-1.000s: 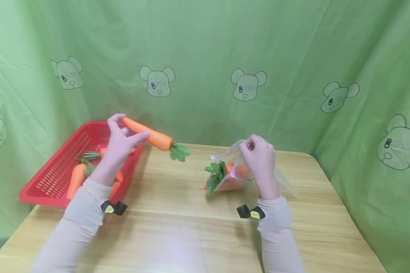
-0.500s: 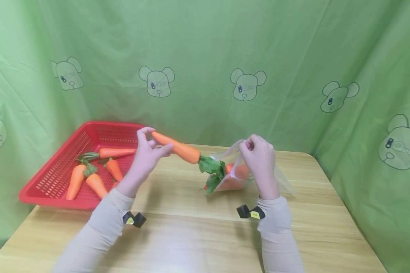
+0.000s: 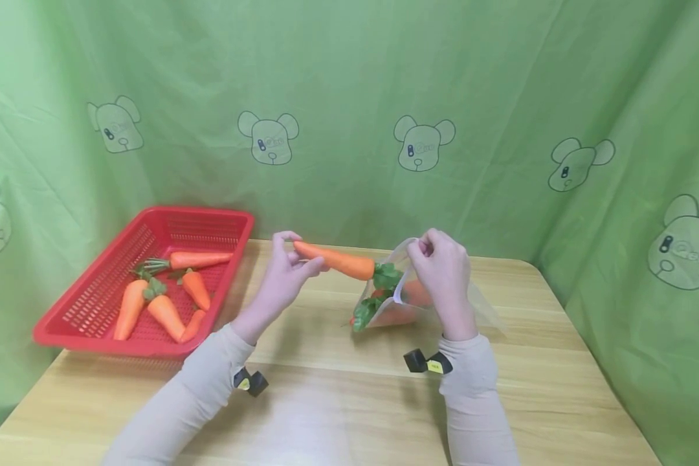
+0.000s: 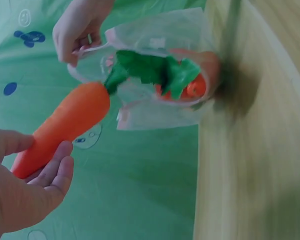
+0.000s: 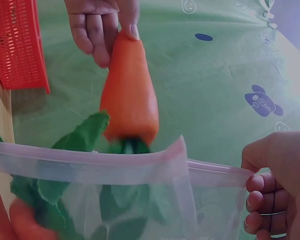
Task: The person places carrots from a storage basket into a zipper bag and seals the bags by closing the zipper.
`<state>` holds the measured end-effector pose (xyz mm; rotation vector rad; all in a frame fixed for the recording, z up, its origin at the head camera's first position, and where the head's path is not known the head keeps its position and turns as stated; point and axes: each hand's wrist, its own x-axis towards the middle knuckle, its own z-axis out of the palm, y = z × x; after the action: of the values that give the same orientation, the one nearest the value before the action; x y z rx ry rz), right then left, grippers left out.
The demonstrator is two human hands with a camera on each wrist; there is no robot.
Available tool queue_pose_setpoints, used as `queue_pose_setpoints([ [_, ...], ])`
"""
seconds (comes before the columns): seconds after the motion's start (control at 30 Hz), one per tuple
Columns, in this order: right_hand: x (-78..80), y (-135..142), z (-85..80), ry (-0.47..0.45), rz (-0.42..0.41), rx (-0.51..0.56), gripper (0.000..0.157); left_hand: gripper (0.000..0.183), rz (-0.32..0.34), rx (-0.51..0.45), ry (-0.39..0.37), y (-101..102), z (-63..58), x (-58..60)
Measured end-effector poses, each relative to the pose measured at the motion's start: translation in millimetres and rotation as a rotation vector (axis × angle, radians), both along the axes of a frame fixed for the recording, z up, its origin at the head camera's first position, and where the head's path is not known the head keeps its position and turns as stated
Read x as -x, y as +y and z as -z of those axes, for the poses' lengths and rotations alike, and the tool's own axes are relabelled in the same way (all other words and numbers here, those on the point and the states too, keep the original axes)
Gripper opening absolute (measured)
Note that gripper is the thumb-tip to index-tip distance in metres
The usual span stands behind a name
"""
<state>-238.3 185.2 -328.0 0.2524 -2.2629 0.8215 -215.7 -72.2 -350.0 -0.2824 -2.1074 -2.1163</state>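
Observation:
My left hand grips a carrot by its narrow end, thumb on one side and fingers on the other. The green leaves of that carrot lie within the mouth of a clear plastic bag, its orange body still outside. With thumb and fingertips my right hand pinches the bag's upper rim, holding the mouth apart. Inside the bag, more carrots lie on their sides, and leaves stick out at the opening.
A red plastic basket stands at the left of the wooden table with several carrots in it. A green curtain with printed bear heads hangs behind the table and along its sides.
My left hand has carried the carrot rightward and slightly down from above the basket, bringing its leaves into the bag's mouth. The right hand has stayed in place on the rim.

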Motion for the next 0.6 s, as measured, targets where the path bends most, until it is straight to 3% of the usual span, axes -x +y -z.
queue_pose_setpoints([
  [0.17,-1.1,0,0.1,-0.036,0.005,0.011,0.018,0.038,0.055,0.031,0.017,10,3.2,-1.1],
  [0.33,-1.7,0,-0.4,-0.048,0.012,0.014,0.020,0.033,0.119,-0.001,-0.002,15,3.3,-5.0],
  [0.6,-1.0,-1,-0.6,-0.015,-0.004,0.011,0.018,0.027,0.152,-0.040,0.012,16,-0.1,-12.3],
])
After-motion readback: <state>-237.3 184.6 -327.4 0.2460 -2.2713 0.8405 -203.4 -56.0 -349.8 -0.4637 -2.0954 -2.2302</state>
